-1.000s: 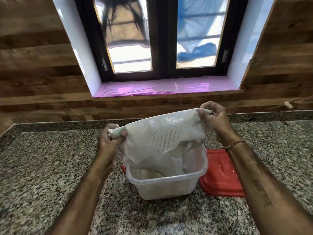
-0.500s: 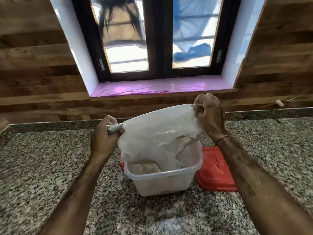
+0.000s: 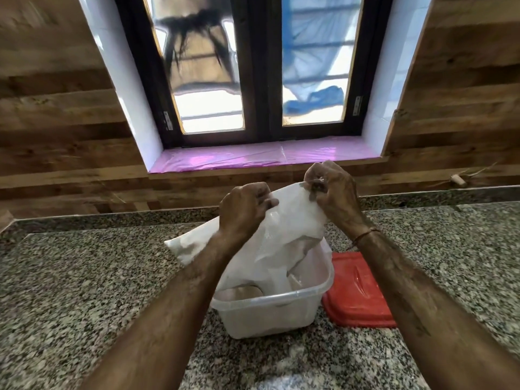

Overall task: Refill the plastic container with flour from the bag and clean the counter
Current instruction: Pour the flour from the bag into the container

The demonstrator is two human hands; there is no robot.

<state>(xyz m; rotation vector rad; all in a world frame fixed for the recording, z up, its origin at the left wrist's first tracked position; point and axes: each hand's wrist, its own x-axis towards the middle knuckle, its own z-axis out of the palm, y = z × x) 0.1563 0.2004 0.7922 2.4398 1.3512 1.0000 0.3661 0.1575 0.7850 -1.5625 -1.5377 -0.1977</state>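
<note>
A white flour bag (image 3: 281, 235) hangs upside down over a clear plastic container (image 3: 270, 311) on the granite counter (image 3: 84, 277), its lower end down inside the container. My left hand (image 3: 243, 206) grips the bag's upper edge near the middle. My right hand (image 3: 330, 190) pinches the bag's top right corner. One loose corner of the bag sticks out to the left, past my left forearm. Pale flour shows inside the container under the bag.
A red lid (image 3: 357, 294) lies flat on the counter just right of the container. Behind the counter is a wooden wall with a window and a pink sill (image 3: 253, 156). A small cork-like object (image 3: 457, 180) sits on the back ledge at right.
My left hand has moved right along the bag's top edge, closer to my right hand, leaving the bag's left corner hanging free. The bag is bunched narrower.
</note>
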